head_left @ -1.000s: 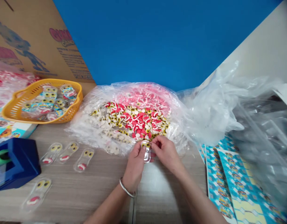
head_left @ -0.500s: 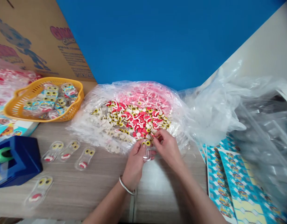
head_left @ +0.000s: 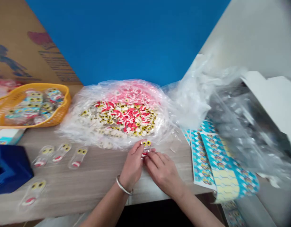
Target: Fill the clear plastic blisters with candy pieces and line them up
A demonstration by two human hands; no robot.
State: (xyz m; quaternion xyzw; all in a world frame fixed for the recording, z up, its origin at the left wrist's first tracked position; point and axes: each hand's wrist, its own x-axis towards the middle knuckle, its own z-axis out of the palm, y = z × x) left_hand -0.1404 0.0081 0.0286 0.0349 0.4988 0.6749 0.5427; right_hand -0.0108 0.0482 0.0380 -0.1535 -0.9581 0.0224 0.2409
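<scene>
Both hands meet at the table's middle, just in front of an open clear bag of candies [head_left: 119, 118] holding yellow eye pieces and red-and-white mouth pieces. My left hand [head_left: 132, 165], with a metal bangle on the wrist, pinches a small clear plastic tray [head_left: 146, 145] that has two yellow eye candies at its top and a red piece below. My right hand [head_left: 161, 170] has its fingers curled and its fingertips pressed on the lower part of the same tray.
Several filled clear trays [head_left: 61, 153] lie on the wooden table [head_left: 93, 183] at the left. A yellow basket [head_left: 32, 105] of packs, a blue tape dispenser [head_left: 8, 168], a cardboard box [head_left: 22, 47], printed blue cards [head_left: 218, 160] and crumpled clear plastic bags [head_left: 242, 119] surround the spot.
The camera has swung right and down. My right hand left the candy pile and came down onto the tray, which now holds a red piece under the eyes.
</scene>
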